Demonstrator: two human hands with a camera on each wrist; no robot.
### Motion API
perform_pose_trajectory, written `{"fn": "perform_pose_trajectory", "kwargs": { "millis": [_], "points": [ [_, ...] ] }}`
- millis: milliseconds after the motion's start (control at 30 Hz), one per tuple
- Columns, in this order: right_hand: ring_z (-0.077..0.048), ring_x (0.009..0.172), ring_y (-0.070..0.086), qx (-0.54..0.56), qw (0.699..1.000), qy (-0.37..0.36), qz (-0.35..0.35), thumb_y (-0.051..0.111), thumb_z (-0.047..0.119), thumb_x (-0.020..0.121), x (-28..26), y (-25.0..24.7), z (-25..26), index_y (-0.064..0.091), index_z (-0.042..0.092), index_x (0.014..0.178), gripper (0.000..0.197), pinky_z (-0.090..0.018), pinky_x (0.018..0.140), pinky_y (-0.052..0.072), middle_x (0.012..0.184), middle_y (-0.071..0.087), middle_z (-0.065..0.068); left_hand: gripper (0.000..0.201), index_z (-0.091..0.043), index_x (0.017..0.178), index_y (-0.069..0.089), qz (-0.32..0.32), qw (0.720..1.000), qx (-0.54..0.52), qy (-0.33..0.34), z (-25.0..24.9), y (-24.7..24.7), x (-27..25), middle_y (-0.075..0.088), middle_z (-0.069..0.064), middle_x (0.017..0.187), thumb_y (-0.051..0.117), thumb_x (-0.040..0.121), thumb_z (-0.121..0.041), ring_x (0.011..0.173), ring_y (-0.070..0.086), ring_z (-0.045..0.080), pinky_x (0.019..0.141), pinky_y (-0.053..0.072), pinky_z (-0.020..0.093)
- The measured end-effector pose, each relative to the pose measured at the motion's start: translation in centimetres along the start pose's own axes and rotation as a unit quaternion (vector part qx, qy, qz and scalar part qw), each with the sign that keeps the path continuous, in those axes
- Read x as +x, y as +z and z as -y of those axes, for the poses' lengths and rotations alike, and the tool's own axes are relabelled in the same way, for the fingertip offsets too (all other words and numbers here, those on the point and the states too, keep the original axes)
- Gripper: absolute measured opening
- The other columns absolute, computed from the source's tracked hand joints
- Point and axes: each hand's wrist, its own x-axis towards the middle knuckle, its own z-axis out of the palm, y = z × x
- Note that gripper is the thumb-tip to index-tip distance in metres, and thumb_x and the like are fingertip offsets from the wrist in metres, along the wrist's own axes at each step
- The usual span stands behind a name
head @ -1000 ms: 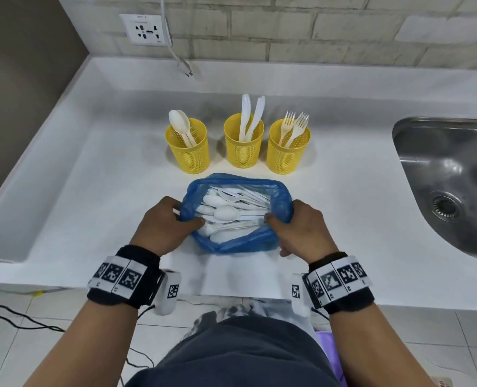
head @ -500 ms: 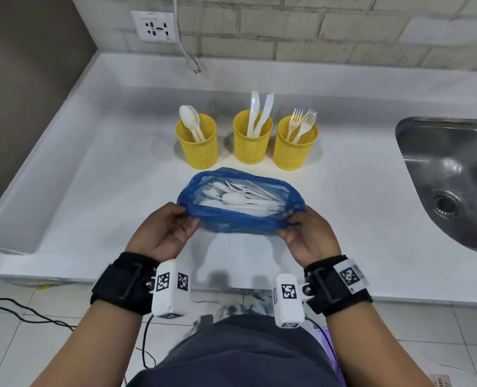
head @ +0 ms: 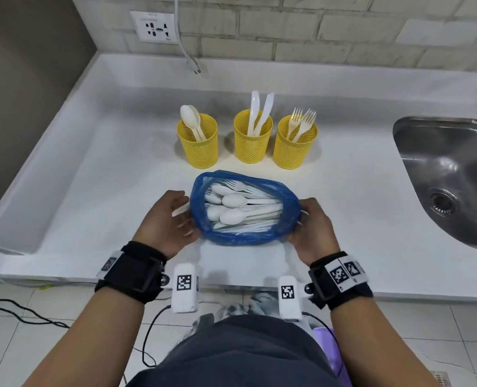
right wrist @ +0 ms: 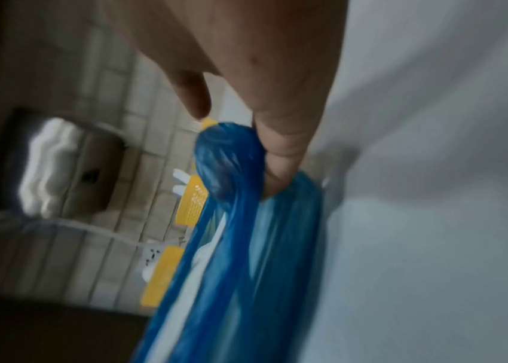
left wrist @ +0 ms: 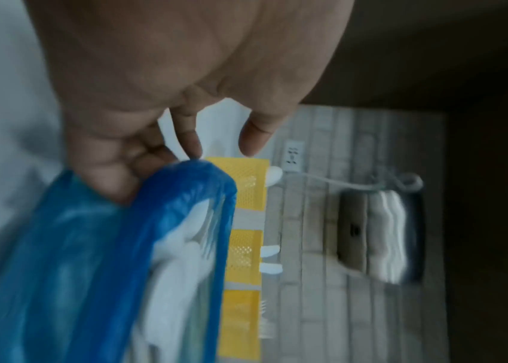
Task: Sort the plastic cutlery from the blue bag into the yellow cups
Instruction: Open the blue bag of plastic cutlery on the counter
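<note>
Head view has us standing at the white counter (head: 92, 191) with the blue bag (head: 240, 236) sitting open near the front edge, stuffed with white plastic cutlery (head: 240, 208), mostly spoons on top with fork tines poking out at the back. Our right hand (head: 314, 233) is pinching the bag's right rim, and the right wrist view backs that up, fingers (right wrist: 280, 157) curled round a bunched bit of blue plastic. Our left hand (head: 166, 222) sits at the bag's left side with the fingers spread and relaxed; the left wrist view is blurry, so it looks like the fingers just touch the rim rather than grab it, but we wouldn't swear to it. Behind the bag stand three yellow cups in a row: the left cup (head: 198, 143) has spoons, the middle cup (head: 252, 141) has knives, and the right cup (head: 294, 146) has forks. A steel sink (head: 449, 177) is off to the right, and a wall socket (head: 155, 27) is up on the brick wall.
</note>
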Motion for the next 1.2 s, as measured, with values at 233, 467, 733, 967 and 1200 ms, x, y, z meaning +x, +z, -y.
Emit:
{"fn": "perform_pose_trajectory", "kwargs": {
  "millis": [233,467,733,967,1200],
  "points": [
    [-0.033,0.119,0.051,-0.574,0.772,-0.267,-0.060,0.065,0.030,0.093,1.3,0.1,0.8,0.047,0.008,0.143,0.057,-0.044,0.106,0.041,0.134,0.047,-0.015,0.056,-0.024,0.133,0.055,-0.122,0.887,0.372,0.245,-1.6,1.3,1.3,0.063,-0.002,0.117,0.078,0.085,-0.043,0.107,0.062,0.017,0.092,0.051,0.034],
    [-0.029,0.097,0.062,-0.587,0.746,-0.313,-0.009,0.061,0.017,0.098,3.3,2.5,1.6,0.070,0.006,0.105,0.015,-0.028,0.078,0.039,0.105,0.067,-0.013,0.012,-0.015,0.092,0.075,-0.126,0.726,0.559,0.380,-1.9,3.3,2.2,0.074,-0.001,0.093,0.064,0.094,-0.019,0.089,0.065,0.018,0.076,0.043,0.023],
    [-0.021,0.080,0.056,-0.471,0.830,-0.299,0.003,0.049,0.013,0.102,4.7,3.5,2.7,0.062,0.013,0.084,0.022,-0.027,0.069,0.035,0.077,0.059,0.005,0.019,-0.006,0.110,0.058,-0.153,0.768,0.513,0.352,-2.5,5.1,3.3,0.060,0.003,0.103,0.044,0.105,-0.018,0.094,0.052,0.020,0.078,0.036,0.026],
    [-0.022,0.076,0.059,-0.244,0.961,-0.125,0.017,0.053,0.019,0.099,7.1,3.0,3.2,0.066,0.022,0.072,0.029,-0.040,0.078,0.047,0.074,0.065,0.002,0.023,-0.011,0.087,0.060,-0.024,0.972,0.187,0.138,-3.8,5.4,4.9,0.059,0.007,0.081,0.047,0.105,-0.009,0.076,0.058,0.022,0.076,0.050,0.034],
    [-0.030,0.078,0.066,-0.103,0.995,-0.003,-0.003,0.055,0.022,0.101,9.3,1.2,3.3,0.068,0.006,0.089,0.024,-0.036,0.070,0.052,0.085,0.070,-0.013,0.019,-0.008,0.082,0.066,0.013,0.991,0.128,0.030,-4.6,4.1,6.5,0.057,0.004,0.062,0.068,0.094,-0.022,0.048,0.051,0.016,0.049,0.048,0.022]
  ]
}}
